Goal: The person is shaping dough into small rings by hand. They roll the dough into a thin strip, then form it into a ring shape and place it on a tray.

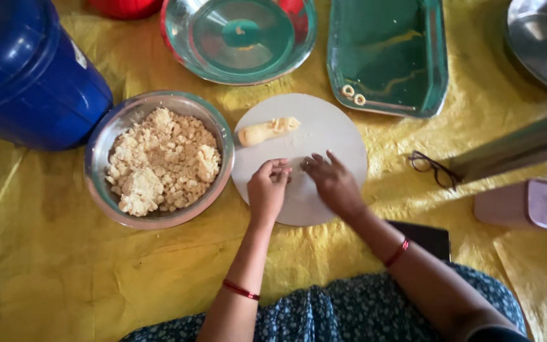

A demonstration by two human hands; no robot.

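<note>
Judging by how things lie, the work is at an early stage: only two small dough rings [353,94] rest at the near left corner of the rectangular steel tray [435,57], the rest of which is bare, while the steel bowl [99,149] of crumbly pale dough [159,161] is heaped nearly full, so most of the shaping looks left to do. Everything sits on a yellow sheet [52,266] spread over the floor. Largest is the blue drum [26,69] at the sheet's far left corner, lid on, contents hidden. Next along the far edge come the tray and a round steel basin [242,38], which holds nothing that can be made out beyond reflections; another steel vessel [539,38] shows partly at the far right corner. The dough bowl stands just beside the round white board [337,136] at the sheet's middle, their rims touching or nearly so. On the board's far side lies a short rolled log of dough [267,131]. At its near half the left hand [267,190] has its fingers curled together as if pinching a small piece, though the piece itself cannot be seen, and the right hand [333,183] lies with fingers spread, flat on the board beside it. A pink lidded box [530,206] sits at the right edge, and spectacles [432,168] lie beside the board.
</note>
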